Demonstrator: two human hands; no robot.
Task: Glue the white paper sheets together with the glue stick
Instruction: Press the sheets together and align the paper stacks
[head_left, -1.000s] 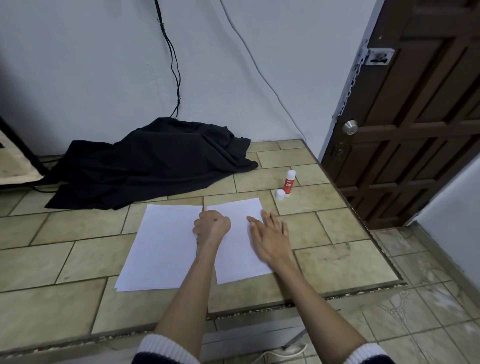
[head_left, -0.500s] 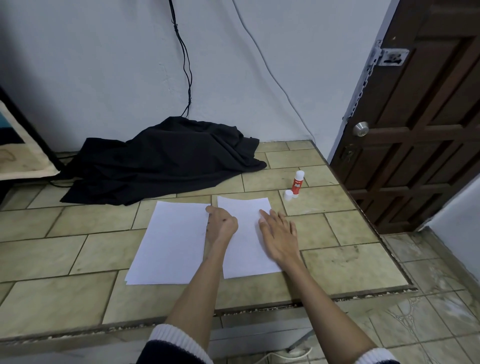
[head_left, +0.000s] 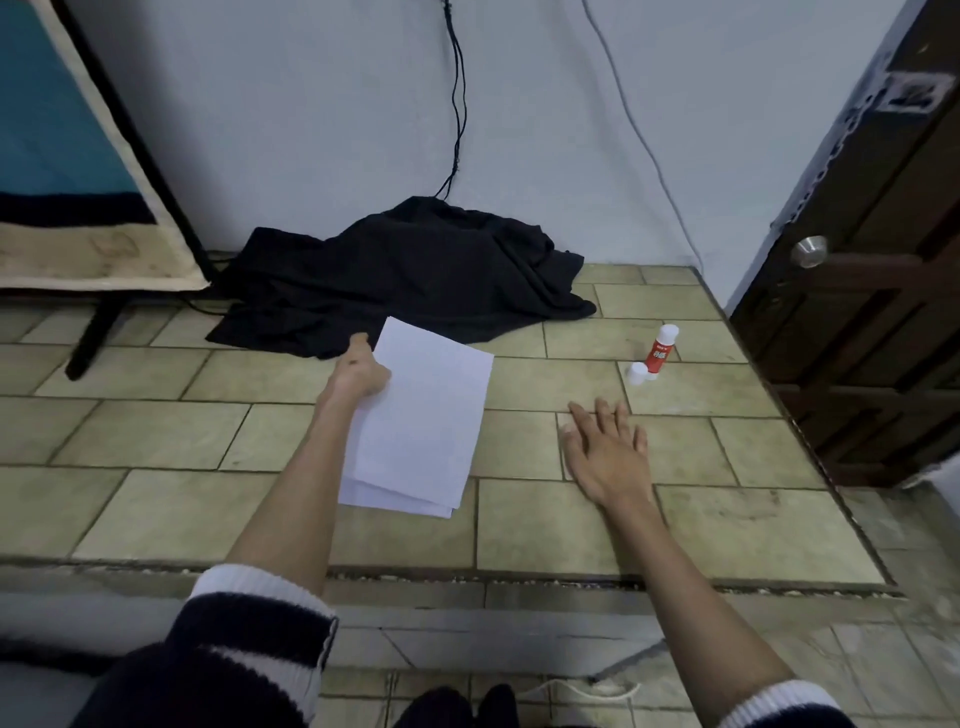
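Above tiled counter (head_left: 519, 525): left hand (head_left: 358, 376) grips paper sheets (head_left: 421, 421) edge; right hand (head_left: 605, 452) flat, fingers spread.

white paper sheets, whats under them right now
The white paper sheets, held by the left hand, cover tiled counter; at least one lower sheet peeks out. Anything else beneath is hidden.

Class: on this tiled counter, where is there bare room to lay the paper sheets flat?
Bare tiles lie between the paper sheets and the right hand, and left of the left hand. It is crowded at the back by the black cloth and near the glue stick.
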